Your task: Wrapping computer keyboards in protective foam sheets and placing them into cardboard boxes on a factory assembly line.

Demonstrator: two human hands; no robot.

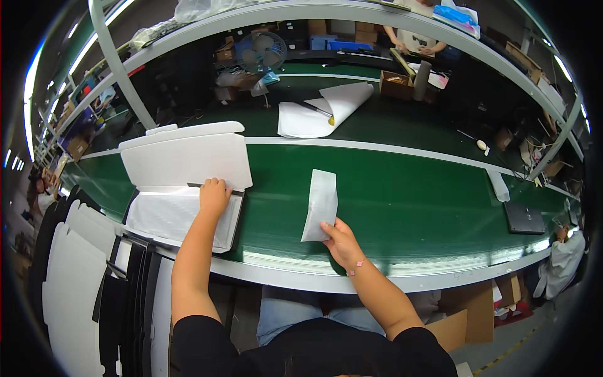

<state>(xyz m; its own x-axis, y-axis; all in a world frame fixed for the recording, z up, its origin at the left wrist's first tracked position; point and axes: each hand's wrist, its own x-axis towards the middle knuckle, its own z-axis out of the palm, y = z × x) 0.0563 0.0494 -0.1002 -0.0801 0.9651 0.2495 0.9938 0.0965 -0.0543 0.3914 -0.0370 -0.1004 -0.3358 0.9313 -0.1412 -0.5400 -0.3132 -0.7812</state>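
Observation:
A flat cardboard box (237, 217), dark outside, lies on the green conveyor belt at my left. Its white lid (185, 156) is folded back, and a white wrapped flat item (164, 210) fills its inside. My left hand (215, 196) is at the box's back right corner, fingers curled down; what they grip is hidden. A narrow white pouch (323, 201) stands up from my right hand (341, 241), its lower end pinched between thumb and fingers. This hand is over the belt, right of the box.
Stacked white and black box blanks (75, 283) stand at my left. Across the belt lies a white sheet (304, 120) with a tool on it. At the right are another white pouch (498, 186) and a dark flat box (525, 218). A metal frame (119, 63) rises beyond.

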